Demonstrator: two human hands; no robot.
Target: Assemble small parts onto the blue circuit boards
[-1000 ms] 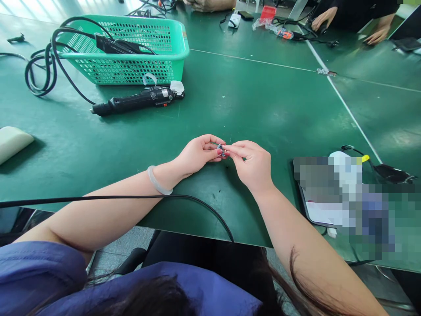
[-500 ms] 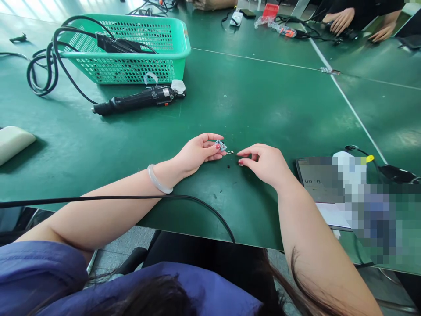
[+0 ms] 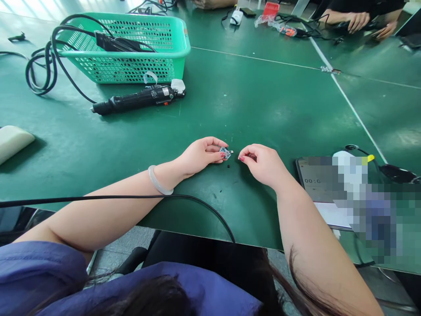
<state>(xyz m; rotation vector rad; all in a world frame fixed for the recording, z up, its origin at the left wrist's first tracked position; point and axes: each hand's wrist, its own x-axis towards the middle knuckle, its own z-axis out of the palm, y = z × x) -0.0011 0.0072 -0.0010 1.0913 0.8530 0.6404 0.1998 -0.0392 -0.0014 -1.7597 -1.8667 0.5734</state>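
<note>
While the left hand (image 3: 200,156) is pinching a small clear part (image 3: 225,152) at frame centre, the right hand (image 3: 263,164), parted from it a second ago, is curling back, fingertips together, contents hidden. A black speck (image 3: 229,166) is lying between them. An electric screwdriver (image 3: 138,99) and green basket (image 3: 131,48) are sitting upper left, obstructing nothing.

1. Left hand (image 3: 200,156): forearm stretched forward, wrist low, fingers curled, thumb and fingertips pinched together.
2. Right hand (image 3: 263,164): forearm angled inward, fingers curled loosely, thumb and forefinger seemingly pinched, though their tips are hard to make out.
</note>
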